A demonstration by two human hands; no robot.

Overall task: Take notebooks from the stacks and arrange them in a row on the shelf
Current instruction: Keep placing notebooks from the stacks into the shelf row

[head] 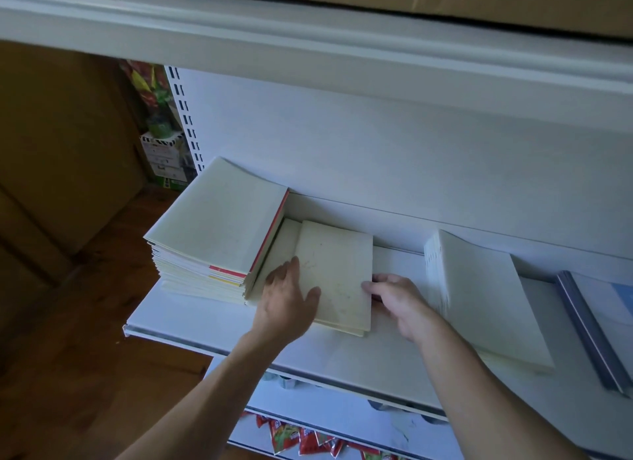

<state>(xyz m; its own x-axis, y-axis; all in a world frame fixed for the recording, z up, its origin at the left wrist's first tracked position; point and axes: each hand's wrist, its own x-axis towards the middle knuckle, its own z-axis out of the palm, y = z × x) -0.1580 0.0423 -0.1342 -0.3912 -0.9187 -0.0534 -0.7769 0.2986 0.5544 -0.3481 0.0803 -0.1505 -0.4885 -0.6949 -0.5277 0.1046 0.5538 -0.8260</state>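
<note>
A tall stack of pale notebooks (pixel 219 226) with a red spine strip stands at the left end of the white shelf (pixel 342 357). Beside it lies a low pile of cream notebooks (pixel 337 264). My left hand (pixel 287 302) rests flat on the pile's left edge with its fingers spread. My right hand (pixel 397 302) grips the pile's right edge, fingertips curled under it. Another stack of pale notebooks (pixel 486 302) lies to the right of my right hand.
Blue-grey bound books (pixel 596 333) lie at the shelf's far right. An upper shelf (pixel 308 38) overhangs closely. Red snack packets (pixel 301 439) hang on the lower level. Brown cartons (pixel 68 151) and a wooden floor are to the left.
</note>
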